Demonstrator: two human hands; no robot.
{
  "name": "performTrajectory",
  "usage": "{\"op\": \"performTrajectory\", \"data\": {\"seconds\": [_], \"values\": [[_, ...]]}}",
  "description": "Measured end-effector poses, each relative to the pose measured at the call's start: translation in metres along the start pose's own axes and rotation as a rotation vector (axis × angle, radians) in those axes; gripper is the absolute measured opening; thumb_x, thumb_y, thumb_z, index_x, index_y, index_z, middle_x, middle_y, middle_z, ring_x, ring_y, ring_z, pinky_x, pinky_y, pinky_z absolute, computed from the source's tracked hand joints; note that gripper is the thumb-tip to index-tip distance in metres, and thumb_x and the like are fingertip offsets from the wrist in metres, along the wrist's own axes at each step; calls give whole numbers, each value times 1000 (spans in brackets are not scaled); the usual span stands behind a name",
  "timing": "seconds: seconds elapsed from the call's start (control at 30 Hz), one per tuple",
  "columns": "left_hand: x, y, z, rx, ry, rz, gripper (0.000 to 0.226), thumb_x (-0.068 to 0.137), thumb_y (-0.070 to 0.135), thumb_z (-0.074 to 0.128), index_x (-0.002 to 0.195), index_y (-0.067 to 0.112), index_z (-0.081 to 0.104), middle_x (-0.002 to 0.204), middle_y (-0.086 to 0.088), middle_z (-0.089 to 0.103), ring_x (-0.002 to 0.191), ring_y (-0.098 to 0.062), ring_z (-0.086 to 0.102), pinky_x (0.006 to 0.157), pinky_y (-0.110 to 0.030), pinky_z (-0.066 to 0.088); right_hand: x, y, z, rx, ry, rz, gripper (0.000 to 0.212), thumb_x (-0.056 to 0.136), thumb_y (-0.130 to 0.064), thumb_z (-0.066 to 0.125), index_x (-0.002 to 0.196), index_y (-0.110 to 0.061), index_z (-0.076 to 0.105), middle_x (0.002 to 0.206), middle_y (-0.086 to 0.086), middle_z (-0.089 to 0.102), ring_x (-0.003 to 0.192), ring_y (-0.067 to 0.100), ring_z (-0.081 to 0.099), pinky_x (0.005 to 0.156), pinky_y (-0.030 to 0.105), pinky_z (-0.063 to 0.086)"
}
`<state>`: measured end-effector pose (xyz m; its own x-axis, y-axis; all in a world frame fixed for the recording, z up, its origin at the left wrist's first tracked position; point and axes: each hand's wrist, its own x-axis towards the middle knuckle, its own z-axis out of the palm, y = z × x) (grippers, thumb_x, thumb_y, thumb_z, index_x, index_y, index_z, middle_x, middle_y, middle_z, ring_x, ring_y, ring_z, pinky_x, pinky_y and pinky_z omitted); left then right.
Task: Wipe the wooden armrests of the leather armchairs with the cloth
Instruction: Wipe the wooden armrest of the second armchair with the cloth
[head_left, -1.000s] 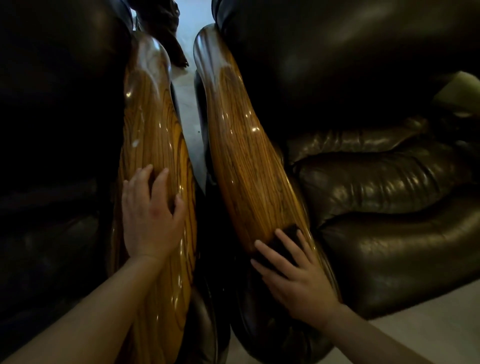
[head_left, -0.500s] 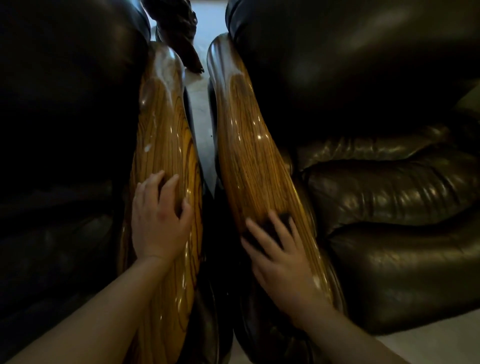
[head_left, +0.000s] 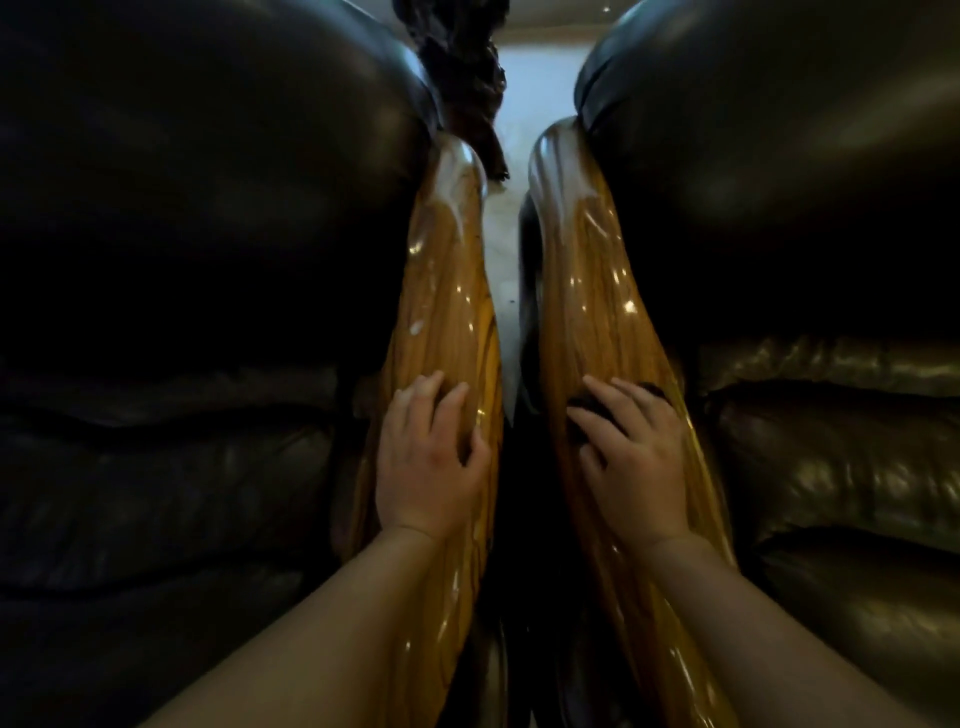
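Most of the cloth (head_left: 597, 402) is hidden under your right hand (head_left: 631, 457); only dark bits show between and past the fingers (head_left: 602, 389), which lie spread and pressed flat on it, atop the right armrest (head_left: 587, 291). Your left hand (head_left: 428, 462) rests bare on the left armrest (head_left: 447, 291), fingers loosely spread, palm flat on the wood. Both armrests are glossy, streaked golden-brown wood with bright glints; a pale smudge sits on the left one above your hand. The two armchairs (head_left: 810, 171) are dark leather, the left one nearly lost in shadow, its seams hard to make out. Between them a narrow strip of pale floor (head_left: 501, 249) shows. A dark, ragged shape (head_left: 467, 78) at the top centre is too dim to identify. Both forearms run off the bottom edge.
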<state>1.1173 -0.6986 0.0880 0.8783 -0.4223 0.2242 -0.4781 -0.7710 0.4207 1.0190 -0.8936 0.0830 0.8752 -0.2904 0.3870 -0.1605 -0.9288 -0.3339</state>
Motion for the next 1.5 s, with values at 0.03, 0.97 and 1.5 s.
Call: {"op": "performTrajectory", "data": {"seconds": [0.03, 0.97, 1.5], "values": [[0, 1, 0, 3, -10, 1, 49, 89, 39, 46, 135, 21, 50, 144, -7, 45, 138, -27, 33, 112, -51, 34, 4, -8, 1, 17, -15, -45, 35, 78, -5, 71, 110, -16, 72, 136, 5, 60, 125, 33, 52, 101, 57, 40], [-26, -68, -8, 8, -169, -19, 73, 94, 46, 38, 155, 19, 9, 165, -1, 5, 151, -14, 2, 118, -43, 20, 101, -131, 66, -44, -156, -54, 35, 97, -29, 52, 130, -23, 61, 140, 2, 57, 142, 23, 38, 118, 51, 26], [-23, -66, -11, 6, -138, -16, 73, 91, 45, 43, 153, 15, 21, 160, -2, 19, 148, -10, 7, 114, -47, 30, 69, -120, 50, -10, -337, -389, 36, 98, -33, 50, 133, -31, 58, 145, -6, 53, 145, 17, 34, 121, 47, 23]]}}
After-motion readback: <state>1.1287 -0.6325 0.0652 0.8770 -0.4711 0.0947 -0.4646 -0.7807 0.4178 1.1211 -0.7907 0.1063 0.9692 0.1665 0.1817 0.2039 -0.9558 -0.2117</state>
